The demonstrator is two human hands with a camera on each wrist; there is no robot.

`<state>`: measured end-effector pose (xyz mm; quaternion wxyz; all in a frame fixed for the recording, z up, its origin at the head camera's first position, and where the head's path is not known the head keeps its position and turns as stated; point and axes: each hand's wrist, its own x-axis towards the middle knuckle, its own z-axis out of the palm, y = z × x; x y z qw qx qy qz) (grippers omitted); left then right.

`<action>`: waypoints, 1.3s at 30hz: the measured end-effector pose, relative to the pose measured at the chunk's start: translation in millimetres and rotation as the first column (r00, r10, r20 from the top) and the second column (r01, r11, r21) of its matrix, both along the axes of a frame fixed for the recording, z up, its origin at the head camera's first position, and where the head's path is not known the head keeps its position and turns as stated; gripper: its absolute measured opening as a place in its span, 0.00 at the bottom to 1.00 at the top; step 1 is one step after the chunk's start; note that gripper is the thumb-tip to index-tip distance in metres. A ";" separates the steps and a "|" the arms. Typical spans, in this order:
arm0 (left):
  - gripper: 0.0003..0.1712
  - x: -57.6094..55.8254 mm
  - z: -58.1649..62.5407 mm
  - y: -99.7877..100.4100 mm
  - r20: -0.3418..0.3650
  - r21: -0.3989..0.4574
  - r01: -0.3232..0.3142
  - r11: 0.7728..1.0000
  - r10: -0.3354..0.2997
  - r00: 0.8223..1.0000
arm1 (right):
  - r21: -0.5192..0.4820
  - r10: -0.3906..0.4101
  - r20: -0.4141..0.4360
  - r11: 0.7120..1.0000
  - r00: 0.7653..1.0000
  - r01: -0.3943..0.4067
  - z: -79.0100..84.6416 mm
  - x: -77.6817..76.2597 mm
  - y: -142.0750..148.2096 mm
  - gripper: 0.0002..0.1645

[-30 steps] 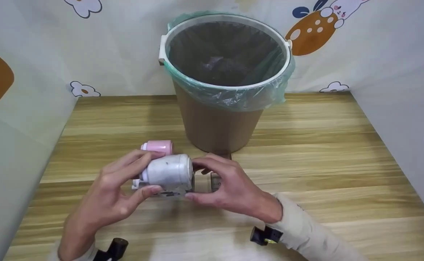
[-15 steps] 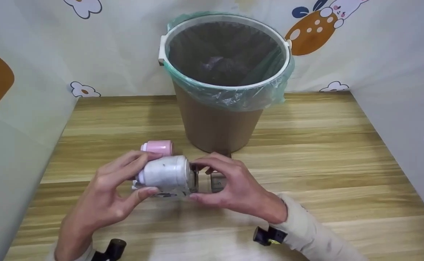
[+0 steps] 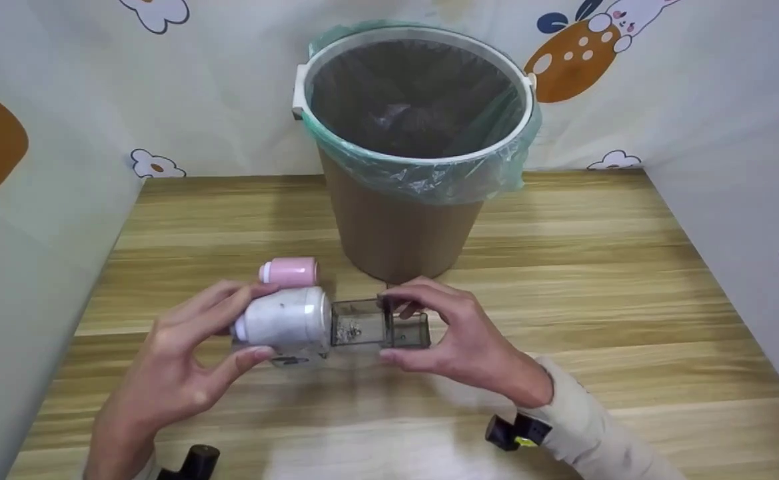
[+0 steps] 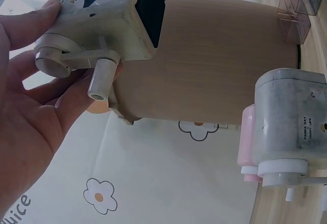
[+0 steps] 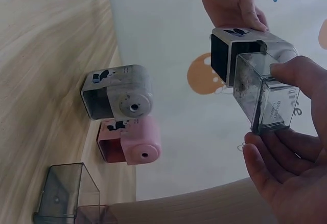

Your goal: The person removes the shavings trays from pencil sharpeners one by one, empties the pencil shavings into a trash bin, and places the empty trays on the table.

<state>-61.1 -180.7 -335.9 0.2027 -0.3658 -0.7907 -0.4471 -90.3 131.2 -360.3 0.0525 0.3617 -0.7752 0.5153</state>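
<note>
My left hand (image 3: 179,360) grips a whitish crank pencil sharpener (image 3: 287,317) above the table. In the left wrist view its crank handle (image 4: 101,78) points down beside my palm. My right hand (image 3: 452,333) pinches a clear smoky shavings drawer (image 3: 358,323) by its outer end, thumb on one side and fingers on the other. The drawer is out of the sharpener's dark opening, its inner end right by it, and bits of shavings cling inside. In the right wrist view, a second greyish sharpener (image 5: 120,92) and a pink sharpener (image 5: 130,141) lie on the table with their drawer openings showing.
A brown bin (image 3: 399,227) lined with a green bag stands behind my hands. A loose grey see-through drawer (image 3: 410,331) lies under my right hand, with a pinkish drawer (image 5: 92,215) beside it. Patterned cloth walls (image 3: 229,100) enclose the wooden table (image 3: 596,267).
The drawer has slid out of the held sharpener to the right with my right hand. My left hand and the sharpener have shifted slightly left.
</note>
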 end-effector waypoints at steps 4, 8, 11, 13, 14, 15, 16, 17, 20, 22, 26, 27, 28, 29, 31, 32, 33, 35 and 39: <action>0.34 1.3 -0.6 -0.6 0.003 0.003 -0.005 1.000 0.005 1.000 | 0.001 -0.005 -0.004 1.000 1.000 0.005 -1.9 -0.2 2.2 0.34; 0.34 1.3 -0.5 -0.6 -0.001 0.008 0.001 1.000 -0.001 1.000 | 0.010 -0.015 -0.012 1.000 1.000 0.015 -0.9 -0.2 4.5 0.34; 0.33 0.9 -0.7 -0.4 -0.011 0.005 0.005 1.000 -0.005 1.000 | 0.015 -0.018 -0.016 1.000 1.000 0.018 -0.1 -0.3 7.2 0.35; 0.32 0.6 -1.3 -0.2 -0.019 0.007 0.012 1.000 -0.012 1.000 | 0.022 -0.025 -0.013 0.999 1.000 0.025 0.5 -0.4 9.2 0.35; 0.32 0.6 -1.5 -0.1 -0.022 0.011 0.017 1.000 -0.016 1.000 | 0.026 -0.028 -0.016 0.999 0.999 0.029 1.1 -0.4 10.2 0.35; 0.32 0.8 -1.6 -0.1 -0.023 0.011 0.016 1.000 -0.016 1.000 | 0.028 -0.030 -0.023 0.999 0.999 0.031 1.4 -0.6 11.1 0.35; 0.31 0.9 -1.8 -0.1 -0.024 0.012 0.018 1.000 -0.017 1.000 | 0.031 -0.033 -0.029 0.999 0.999 0.033 1.7 -0.7 11.9 0.35; 0.31 1.2 -1.8 -0.2 -0.022 0.012 0.017 1.000 -0.017 1.000 | 0.031 -0.034 -0.034 0.999 0.999 0.035 2.1 -0.9 12.6 0.35; 0.30 1.6 -2.5 -0.1 -0.028 0.011 0.013 1.000 -0.013 1.000 | 0.029 -0.036 -0.055 0.999 0.998 0.037 3.0 -1.6 14.7 0.36; 0.30 1.4 -4.0 0.0 -0.044 0.014 0.020 1.000 -0.020 0.999 | 0.032 -0.040 -0.063 0.999 0.997 0.042 4.1 -2.2 16.0 0.36; 0.31 0.7 -9.1 0.0 -0.076 0.026 0.033 0.999 -0.031 0.997 | 0.040 -0.054 -0.088 0.998 0.995 0.058 6.1 -3.6 19.3 0.35; 0.31 0.8 -10.5 -0.1 -0.080 0.029 0.037 0.999 -0.034 0.996 | 0.040 -0.056 -0.094 0.997 0.994 0.060 6.6 -4.0 20.1 0.36; 0.30 0.9 -11.8 -0.1 -0.078 0.029 0.037 0.999 -0.035 0.996 | 0.039 -0.059 -0.102 0.997 0.993 0.063 7.0 -4.3 20.9 0.36; 0.30 1.1 -12.9 0.0 -0.077 0.031 0.039 0.999 -0.036 0.996 | 0.037 -0.061 -0.113 0.997 0.992 0.066 7.7 -4.7 21.8 0.36; 0.30 1.8 -15.0 0.3 -0.073 0.032 0.038 0.999 -0.036 0.997 | 0.031 -0.061 -0.138 0.997 0.989 0.066 8.9 -5.6 22.9 0.37; 0.30 2.4 -15.9 0.5 -0.069 0.031 0.036 0.999 -0.033 0.997 | 0.028 -0.061 -0.152 0.997 0.986 0.066 9.6 -6.1 23.5 0.37; 0.30 3.2 -16.9 0.6 -0.061 0.030 0.035 0.999 -0.033 0.998 | 0.028 -0.064 -0.166 0.997 0.984 0.070 10.2 -6.4 24.0 0.37; 0.31 5.0 -18.4 0.9 -0.039 0.022 0.020 1.000 -0.019 0.999 | 0.027 -0.070 -0.187 0.997 0.980 0.076 11.8 -7.1 25.3 0.37; 0.31 8.4 -22.5 0.9 0.001 0.014 -0.001 1.000 0.001 1.000 | 0.036 -0.083 -0.216 0.995 0.973 0.093 15.2 -8.1 28.0 0.37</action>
